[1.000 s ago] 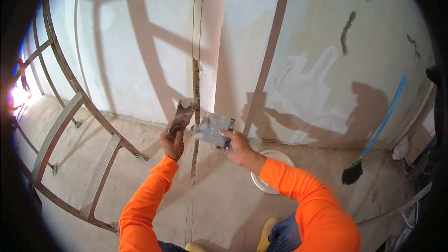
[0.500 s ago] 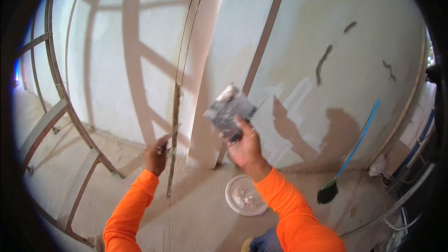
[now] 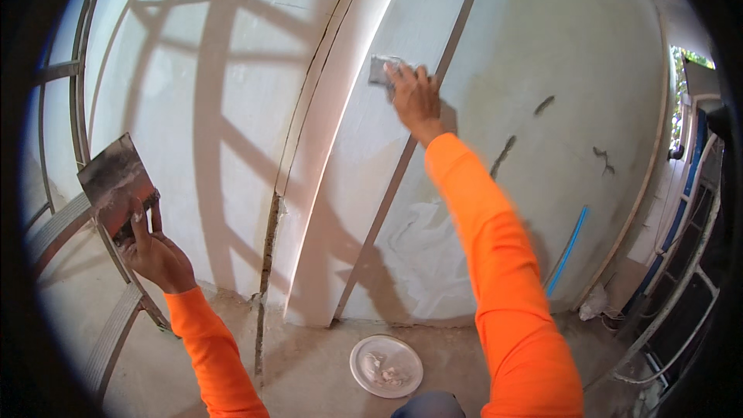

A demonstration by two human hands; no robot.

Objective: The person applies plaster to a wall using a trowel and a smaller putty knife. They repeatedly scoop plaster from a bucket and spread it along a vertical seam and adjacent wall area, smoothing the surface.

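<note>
My left hand is closed on a putty knife, its broad dark blade raised at the left and smeared with grey material. My right hand grips a metal putty blade against the pale wall strip, left of a brown vertical band. A white round lid with whitish paste on it lies on the floor below my hands.
A metal frame with ribbed steps stands at the left. A narrow groove runs down the wall into the floor. A blue-handled broom leans at the right, near metal rails and a bundle.
My right hand has risen to the wall with its blade. My left hand has moved left with the putty knife upright. The view has tilted up the wall.
</note>
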